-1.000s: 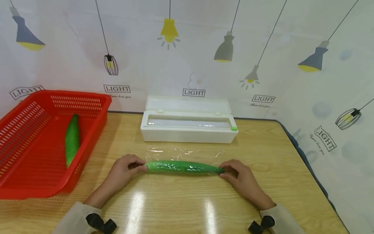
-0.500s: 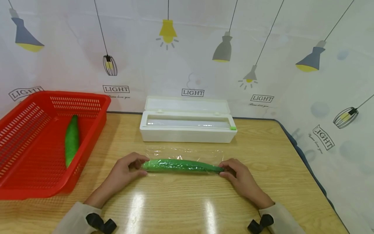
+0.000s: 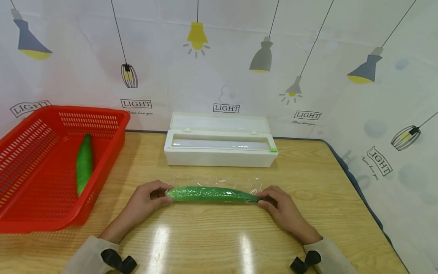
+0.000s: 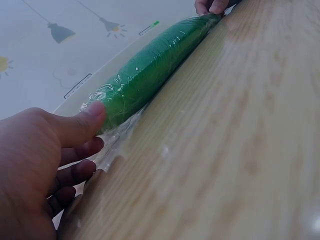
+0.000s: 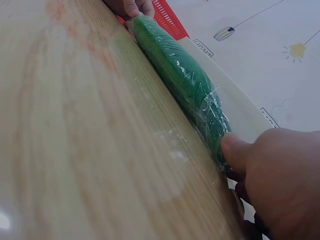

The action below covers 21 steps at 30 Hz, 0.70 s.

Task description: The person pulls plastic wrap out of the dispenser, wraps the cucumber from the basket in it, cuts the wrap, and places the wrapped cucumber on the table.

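Note:
A long green cucumber point(image 3: 212, 194) lies crosswise on the wooden table, wrapped in clear cling film. A crinkled strip of cling film point(image 3: 219, 181) spreads flat beyond it, toward the white box. At the paler left end, my left hand point(image 3: 145, 199) pinches the wrapped cucumber; in the left wrist view its thumb point(image 4: 92, 112) presses on the film. My right hand point(image 3: 285, 211) holds the dark, narrow right end between thumb and fingers. The right wrist view has that thumb point(image 5: 234, 147) on the wrapped tip, with the fingers partly hidden below.
A white cling film box point(image 3: 222, 158) with its lid up and a green slider point(image 3: 273, 150) stands at the back. To the left is a red basket point(image 3: 34, 182) with another cucumber point(image 3: 84, 163) in it. A lamp-patterned cloth point(image 3: 222, 76) hangs behind the table.
The wrapped cucumber has rolled slightly and its left end now sits a little further left. The left fingers spread briefly, then closed on that end. The right hand has barely moved.

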Each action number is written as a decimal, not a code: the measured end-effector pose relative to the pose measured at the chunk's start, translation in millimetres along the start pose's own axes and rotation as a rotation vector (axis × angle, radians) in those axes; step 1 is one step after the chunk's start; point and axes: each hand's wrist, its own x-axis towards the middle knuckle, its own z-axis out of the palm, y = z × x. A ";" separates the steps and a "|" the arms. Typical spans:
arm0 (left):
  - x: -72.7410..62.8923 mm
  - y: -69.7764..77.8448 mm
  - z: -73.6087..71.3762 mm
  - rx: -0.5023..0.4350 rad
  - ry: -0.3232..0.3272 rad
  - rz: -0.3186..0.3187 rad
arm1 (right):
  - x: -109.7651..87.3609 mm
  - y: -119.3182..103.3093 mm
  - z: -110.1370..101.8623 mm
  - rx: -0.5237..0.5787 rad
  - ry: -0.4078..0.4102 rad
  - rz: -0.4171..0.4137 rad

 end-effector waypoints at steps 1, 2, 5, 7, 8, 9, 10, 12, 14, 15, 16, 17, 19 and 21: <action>-0.1 0.2 0.0 -0.001 -0.001 -0.003 | 0.1 0.1 0.0 0.005 0.002 -0.003; -0.2 0.3 0.1 -0.002 -0.002 -0.005 | 0.0 0.4 0.1 0.010 0.002 -0.008; -0.5 0.3 0.2 -0.005 -0.006 -0.007 | -0.3 1.2 0.0 0.024 0.003 -0.010; -0.6 -0.2 0.2 -0.006 -0.007 -0.002 | -0.6 1.6 0.1 0.036 0.001 0.004; -0.6 -0.5 0.1 -0.006 -0.008 0.002 | -0.8 1.5 0.0 0.039 -0.001 0.013; -0.5 -0.9 0.1 -0.003 -0.011 0.007 | -0.8 1.1 -0.1 0.042 0.001 0.020; -0.4 -1.1 0.0 0.004 -0.012 0.015 | -1.0 0.7 -0.1 0.041 0.004 0.029; -0.2 -1.6 -0.2 0.016 -0.017 0.031 | -1.3 0.0 0.0 0.041 0.020 0.044; 0.1 -2.1 -0.4 0.030 -0.022 0.043 | -1.7 -0.8 0.2 0.046 0.042 0.056; 0.3 -2.4 -0.5 0.037 -0.024 0.048 | -1.9 -1.0 0.3 0.051 0.053 0.060; 0.4 -2.6 -0.6 0.043 -0.025 0.051 | -2.2 -1.0 0.5 0.057 0.062 0.070; 0.5 -3.0 -0.6 0.045 -0.027 0.053 | -2.3 -1.1 0.5 0.066 0.070 0.074; 0.4 -3.6 -0.8 0.053 -0.028 0.055 | -2.5 -0.9 0.8 0.078 0.078 0.083; 0.5 -4.2 -0.9 0.056 -0.023 0.057 | -2.7 -0.7 1.0 0.079 0.080 0.078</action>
